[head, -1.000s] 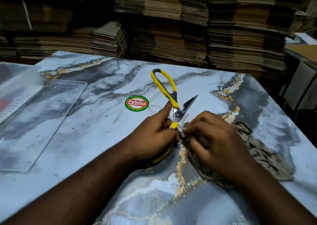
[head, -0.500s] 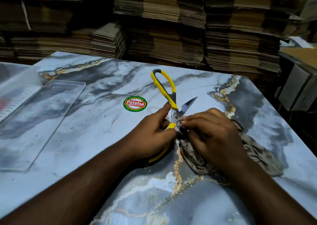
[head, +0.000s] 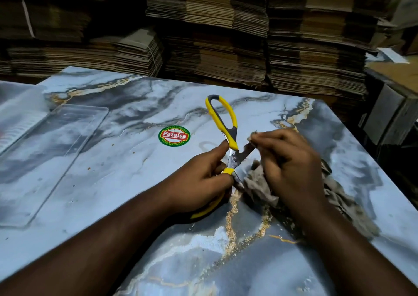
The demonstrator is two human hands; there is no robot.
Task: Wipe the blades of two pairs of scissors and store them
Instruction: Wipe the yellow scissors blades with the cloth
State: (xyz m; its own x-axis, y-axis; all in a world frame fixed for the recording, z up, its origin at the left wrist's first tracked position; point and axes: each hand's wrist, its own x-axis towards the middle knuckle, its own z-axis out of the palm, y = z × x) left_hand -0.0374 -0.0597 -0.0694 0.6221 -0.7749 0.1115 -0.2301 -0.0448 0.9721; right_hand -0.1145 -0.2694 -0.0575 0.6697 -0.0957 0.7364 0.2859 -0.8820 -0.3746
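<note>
Yellow-handled scissors (head: pixel 228 135) held open above the marbled table (head: pixel 126 178), near its middle; one handle loop pointing away, the other buried in the left hand (head: pixel 199 182). Left fingers curled round the lower handle, index finger stretched up against the pivot. Right hand (head: pixel 291 167) pinching a fold of grey-brown cloth (head: pixel 257 187) round the far blade, fingertips at the blade's outer end; tip hidden under cloth and fingers. Rest of the cloth trailing over the table toward the right edge, partly under the right forearm.

Surface: glossy blue-grey slab, gold and white veins, small brown specks scattered left of centre. Room dim; stacks of flattened cardboard (head: pixel 203 47) filling the wall behind the table.

Versus one second ago: right hand then low, near the pivot, blade tip bare; now slid outward along the blade to the tip. Left-hand grip unchanged. Scissors in about the same spot.

Around: round green-and-red "Patelsa" sticker (head: pixel 174 136) just left of the scissors. Clear plastic tray (head: pixel 74 124) well apart at the left edge. Dark boxes (head: pixel 393 115) beyond the right side of the table.
</note>
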